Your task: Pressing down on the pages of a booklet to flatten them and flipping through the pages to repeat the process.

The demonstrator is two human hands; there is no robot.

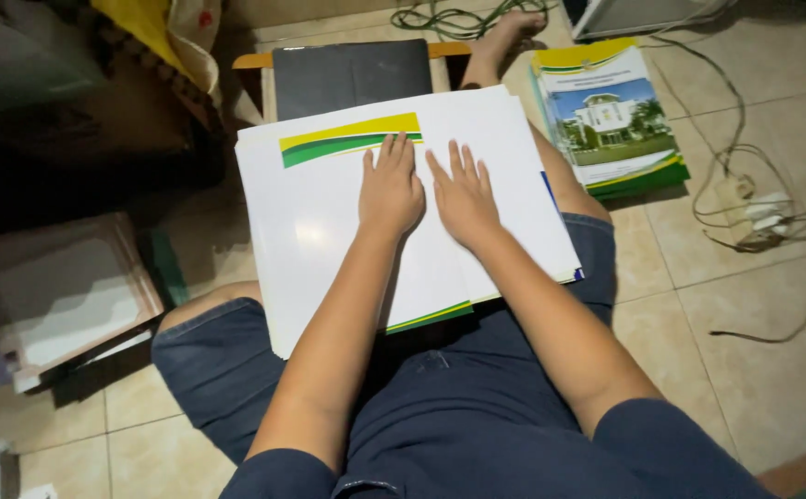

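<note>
White glossy sheets (329, 240) with a yellow-green stripe lie stacked across the person's lap, seen from the head camera, the only view. The left hand (390, 189) and the right hand (464, 199) both lie flat on the top sheet, fingers spread a little, palms down, side by side near the middle fold; neither is closed on anything, they just press.

Risk, as I judge it: the stack is fanned and overhangs both thighs, so the lower sheets could slide off to the tiled floor (745, 370) if a knee shifts. Uneven pressing could also set a crooked crease or smudge the gloss.

Counts: two hands. One fanned stack on the lap; the number of sheets cannot be told, though several edges show. One pile of printed booklets (611, 115) with a building photo on the cover, on the floor to the right. One dark board (352, 76) just beyond the stack. One power strip (745, 211) with tangled cables near it. One bare foot (509, 37) at the top.
</note>
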